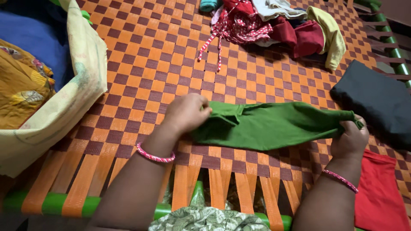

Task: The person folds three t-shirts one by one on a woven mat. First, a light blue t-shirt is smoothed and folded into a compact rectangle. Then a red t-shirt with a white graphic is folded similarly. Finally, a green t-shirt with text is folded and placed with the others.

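A green garment [269, 125] lies stretched across the orange and brown woven cot [150, 55], folded into a long band. My left hand [185, 112] pinches its left end, fingers closed on the cloth. My right hand [351, 137] grips its right end near the cot's right side. Both wrists wear pink bangles.
A pile of red, white and yellow clothes [278, 25] sits at the far side. A folded dark garment [379, 102] lies at the right, a red cloth [379, 192] below it. A yellow sack [55, 94] with blue and orange fabric stands at the left. The green cot frame [64, 204] runs along the near edge.
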